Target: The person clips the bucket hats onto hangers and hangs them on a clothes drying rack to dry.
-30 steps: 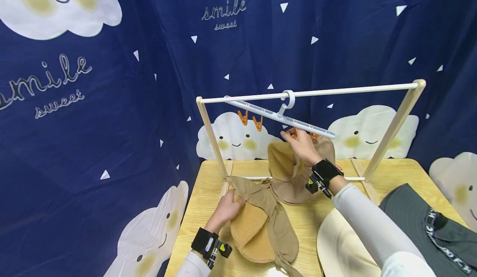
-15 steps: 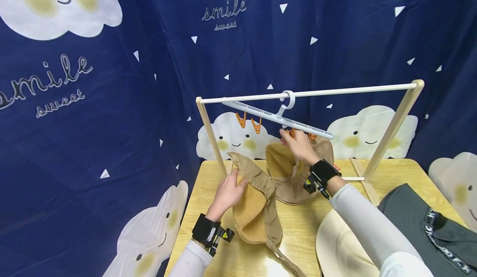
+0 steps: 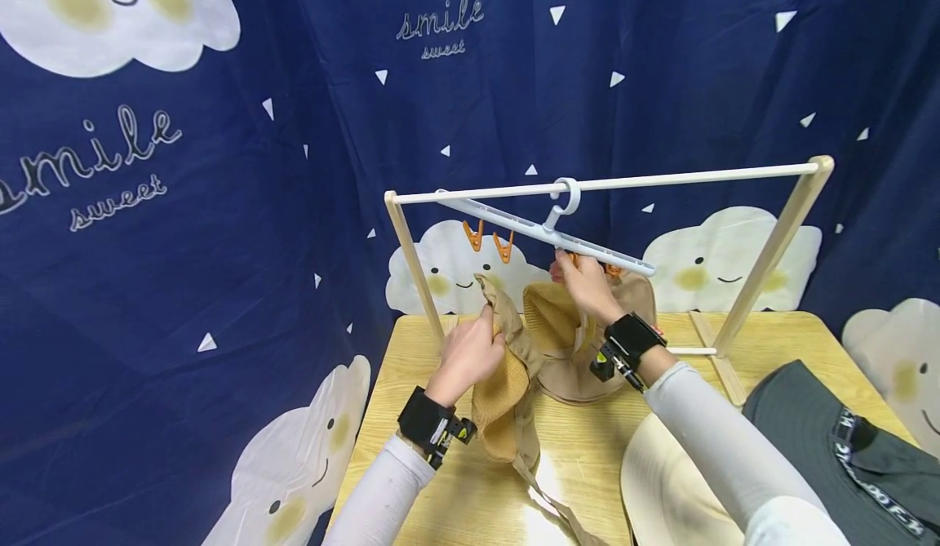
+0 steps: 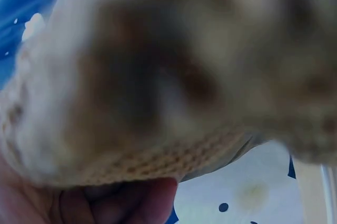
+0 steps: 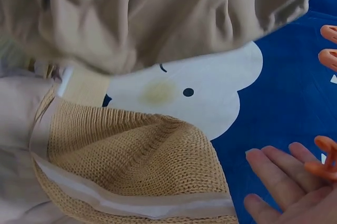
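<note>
The left hand (image 3: pixel 470 354) gripped a knit-lined hat (image 3: pixel 501 414); the right hand (image 3: pixel 591 289) met an orange clip (image 5: pixel 322 170), grip unclear; the curtain (image 3: pixel 257 244) read "smile sweet"!

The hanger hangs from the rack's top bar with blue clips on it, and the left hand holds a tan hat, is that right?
No, the clips are orange, not blue, as the head view shows. The rest stands: the hanger hangs from the rack's top bar, and the left hand holds a tan hat.
</note>
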